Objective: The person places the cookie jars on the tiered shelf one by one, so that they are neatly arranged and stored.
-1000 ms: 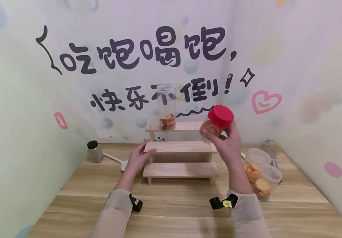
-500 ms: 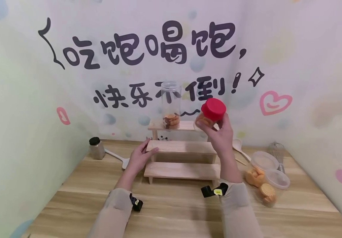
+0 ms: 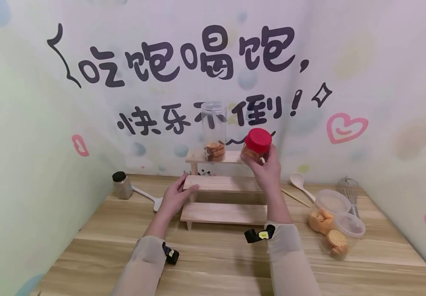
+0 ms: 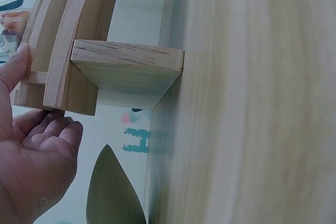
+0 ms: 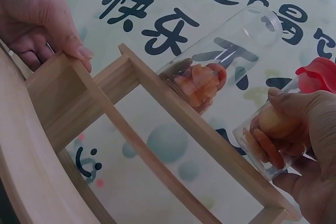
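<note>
A three-tier wooden display stand (image 3: 224, 213) stands mid-table. My left hand (image 3: 176, 196) grips the left end of its middle tier, thumb on top in the head view. With my right hand (image 3: 268, 174) I hold a short clear jar (image 5: 269, 139) of cookies, topped by a red lid (image 3: 258, 140). This jar is slightly tilted at the right part of the top tier (image 3: 198, 156); whether its base touches the wood I cannot tell. On that tier's left part stands a tall, clear, lidless jar (image 3: 214, 128) with some cookies at the bottom.
Two open tubs, one with a cookie (image 3: 336, 242) showing, sit at right near a whisk (image 3: 349, 191) and a white spoon (image 3: 302, 185). A black-lidded jar (image 3: 122, 187) and a white spatula (image 3: 148, 195) lie at left. A printed wall cloth (image 3: 183, 24) hangs behind.
My right hand has carried the red-lidded jar leftward and a little down, over the top tier's right part. My left hand stays on the stand. The head view has shifted slightly.
</note>
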